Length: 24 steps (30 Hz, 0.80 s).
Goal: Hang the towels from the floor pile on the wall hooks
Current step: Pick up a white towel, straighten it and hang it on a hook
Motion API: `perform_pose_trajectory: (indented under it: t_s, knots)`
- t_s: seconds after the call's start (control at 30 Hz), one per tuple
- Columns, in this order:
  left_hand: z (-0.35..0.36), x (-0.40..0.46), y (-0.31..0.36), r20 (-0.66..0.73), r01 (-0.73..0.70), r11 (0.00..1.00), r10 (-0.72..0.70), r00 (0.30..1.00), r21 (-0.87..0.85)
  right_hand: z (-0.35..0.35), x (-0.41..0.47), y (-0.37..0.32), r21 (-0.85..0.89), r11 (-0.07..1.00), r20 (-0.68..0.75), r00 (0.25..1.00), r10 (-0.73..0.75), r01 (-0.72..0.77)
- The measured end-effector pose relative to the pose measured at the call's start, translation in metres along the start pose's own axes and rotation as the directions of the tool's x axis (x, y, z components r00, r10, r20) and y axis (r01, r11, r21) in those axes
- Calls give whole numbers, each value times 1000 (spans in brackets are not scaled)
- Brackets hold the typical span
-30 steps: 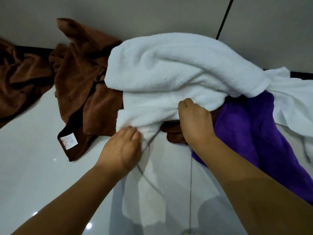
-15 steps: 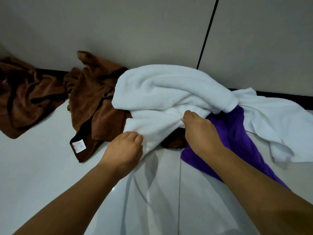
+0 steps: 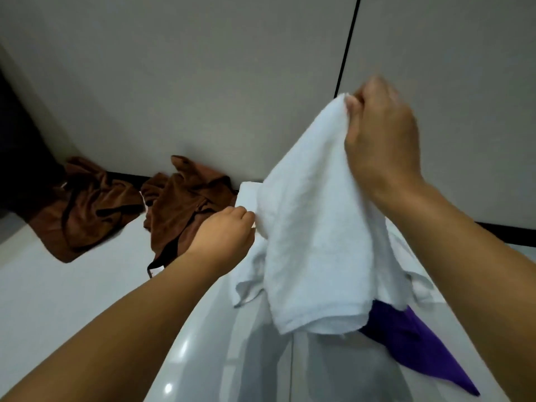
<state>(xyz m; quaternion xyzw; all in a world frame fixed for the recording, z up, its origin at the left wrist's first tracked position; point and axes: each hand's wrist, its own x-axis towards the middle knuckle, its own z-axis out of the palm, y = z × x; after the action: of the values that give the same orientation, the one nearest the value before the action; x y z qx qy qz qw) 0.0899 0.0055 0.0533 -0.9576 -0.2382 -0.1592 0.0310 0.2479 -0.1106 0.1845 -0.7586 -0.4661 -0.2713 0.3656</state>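
The right hand pinches the top corner of a white terry towel, its fingers clamped on the cloth, so the towel hangs below them above the glossy white floor. The left hand grips the towel's left edge with curled fingers. A purple towel lies under the hanging end, and two crumpled brown towels lie left of the left hand by the grey wall.
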Motion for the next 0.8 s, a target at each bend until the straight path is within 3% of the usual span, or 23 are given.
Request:
perform_pose_trajectory:
  t_s: [0.07,0.13,0.17,0.2,0.23,0.33,0.43,0.57,0.6,0.7,0.8]
  knots:
    - [-16,1,12,-15,26,1000,-26,1000,-7,-27,17,-10,63,998,-146,989,21,-12]
    - [-31,1,21,-37,106,986,-111,993,-127,-47,29,-16,125,992,-239,969,56,-26]
    - [-34,0,23,-9,103,970,-108,994,-219,-54,31,-18,139,990,-264,962,70,-34]
    - [-37,-1,26,39,73,980,-67,997,-182,-58,32,-19,155,987,-276,958,84,-41]
    - [-37,0,28,86,85,987,-73,994,-139,-60,30,-19,166,985,-276,956,100,-55]
    - [-39,0,24,-49,84,988,-91,995,-131,-55,16,-13,199,973,-229,960,162,-117]
    - [-38,-2,15,-89,101,989,-111,990,-111,-47,3,-9,234,954,-150,963,226,-187]
    - [-35,-16,19,-249,139,947,-215,944,-291,-41,-1,0,285,904,-90,930,356,-318]
    - [-34,-21,25,-286,83,952,-170,943,-293,-41,-1,2,287,897,-85,924,372,-335]
    - [-25,-34,48,-342,-210,963,143,929,-167,-39,-2,7,284,887,-82,912,401,-364]
    - [-14,-38,69,-392,-351,930,283,875,-113,-37,-3,8,291,879,-85,905,418,-378]
